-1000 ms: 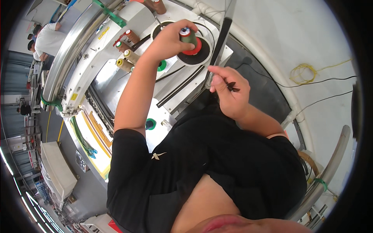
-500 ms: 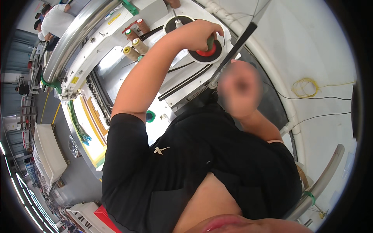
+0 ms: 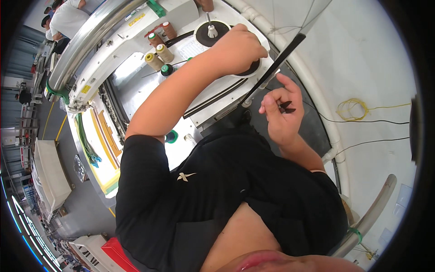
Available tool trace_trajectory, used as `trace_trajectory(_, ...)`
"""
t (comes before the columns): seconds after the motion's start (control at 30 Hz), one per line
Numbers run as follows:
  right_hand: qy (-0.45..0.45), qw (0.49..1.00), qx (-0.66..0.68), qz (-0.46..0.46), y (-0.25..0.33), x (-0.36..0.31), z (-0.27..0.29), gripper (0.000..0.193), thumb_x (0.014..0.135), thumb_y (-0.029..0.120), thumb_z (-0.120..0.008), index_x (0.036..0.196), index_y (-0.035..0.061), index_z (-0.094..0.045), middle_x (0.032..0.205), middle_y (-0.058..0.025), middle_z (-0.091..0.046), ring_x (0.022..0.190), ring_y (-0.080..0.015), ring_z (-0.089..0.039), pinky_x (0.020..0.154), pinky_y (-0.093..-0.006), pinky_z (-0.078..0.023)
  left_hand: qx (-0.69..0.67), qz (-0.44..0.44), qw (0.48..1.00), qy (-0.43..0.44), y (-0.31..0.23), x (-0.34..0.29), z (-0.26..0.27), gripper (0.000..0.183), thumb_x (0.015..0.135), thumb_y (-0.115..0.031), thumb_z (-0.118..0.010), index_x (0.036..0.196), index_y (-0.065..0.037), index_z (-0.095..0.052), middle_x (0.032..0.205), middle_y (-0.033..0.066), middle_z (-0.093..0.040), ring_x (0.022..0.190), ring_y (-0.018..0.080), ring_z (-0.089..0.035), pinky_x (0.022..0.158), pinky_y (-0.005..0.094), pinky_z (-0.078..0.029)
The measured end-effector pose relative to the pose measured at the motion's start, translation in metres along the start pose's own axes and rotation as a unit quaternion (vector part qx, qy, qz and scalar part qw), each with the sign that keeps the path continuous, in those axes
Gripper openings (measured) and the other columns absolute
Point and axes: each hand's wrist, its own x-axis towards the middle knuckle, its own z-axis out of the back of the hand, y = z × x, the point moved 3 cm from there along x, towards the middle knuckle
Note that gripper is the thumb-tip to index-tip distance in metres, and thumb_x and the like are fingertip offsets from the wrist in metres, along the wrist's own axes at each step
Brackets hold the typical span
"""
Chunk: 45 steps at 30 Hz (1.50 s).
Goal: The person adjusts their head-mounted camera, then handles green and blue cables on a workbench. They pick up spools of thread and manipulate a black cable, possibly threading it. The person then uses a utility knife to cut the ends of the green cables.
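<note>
Snips (image 3: 287,109) rest in the curled right hand (image 3: 284,122) (left hand (image 3: 240,49) over black disc (image 3: 251,69), its grip hidden).

Machine table (image 3: 176,154): thread cones (image 3: 165,53) on it, left of both spool discs. Left hand (image 3: 242,49) over front disc (image 3: 250,70); rear disc (image 3: 213,33) behind-left. Rod (image 3: 276,65) between hands. Snips (image 3: 287,108) in right hand (image 3: 284,113). Pipe (image 3: 319,93) right of that, cable coil (image 3: 362,109) beyond. Bin (image 3: 54,177) far left.
</note>
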Motion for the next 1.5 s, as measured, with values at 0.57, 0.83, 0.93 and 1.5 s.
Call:
trace_trajectory(0.57,0.003,0.998,0.017,-0.065,-0.006,-0.006,0.005,0.024,0.099,0.008,-0.066,0.119,-0.0033,-0.060,0.081,-0.0031,-0.063,0.067,-0.0069,-0.057,0.060,-0.0222,-0.047,-0.012,0.147,0.973,-0.178,-0.041,-0.065,-0.035,0.022,0.072,-0.002,-0.066,0.092,-0.009,-0.071,0.082,0.0087,-0.062,0.078,0.0285,-0.061,0.075,0.0383,-0.048)
trace_trajectory(0.83,0.020,0.998,-0.012,-0.064,-0.003,-0.009,0.008,0.014,0.100,0.009,-0.065,0.107,-0.0035,-0.066,0.077,-0.0023,-0.063,0.063,-0.0057,-0.055,0.059,-0.0211,-0.044,0.290,0.023,0.946,-0.144,-0.045,-0.015,-0.042,0.029,0.078,-0.022,-0.059,0.096,-0.004,-0.073,0.112,0.0101,-0.063,0.121,0.0299,-0.053,0.109,0.0454,-0.036)
trace_trajectory(0.93,0.022,0.998,-0.036,-0.049,-0.001,-0.011,0.009,0.014,0.100,0.010,-0.064,0.107,-0.0032,-0.066,0.076,-0.0018,-0.063,0.063,-0.0053,-0.055,0.059,-0.0208,-0.043,0.347,0.009,0.938,-0.013,-0.040,0.004,-0.055,0.040,0.084,-0.025,-0.057,0.114,-0.002,-0.072,0.125,0.0141,-0.062,0.136,0.0358,-0.045,0.122,0.0548,-0.020)
trace_trajectory(1.5,0.040,0.998,-0.034,-0.038,-0.002,-0.012,0.010,0.015,0.101,0.010,-0.062,0.107,-0.0037,-0.063,0.075,-0.0036,-0.059,0.061,-0.0070,-0.053,0.055,-0.0209,-0.041,0.154,0.103,0.970,-0.158,-0.036,-0.034,-0.041,0.014,0.078,-0.017,-0.061,0.089,-0.012,-0.068,0.104,-0.0001,-0.062,0.123,0.0213,-0.051,0.112,0.0494,-0.032)
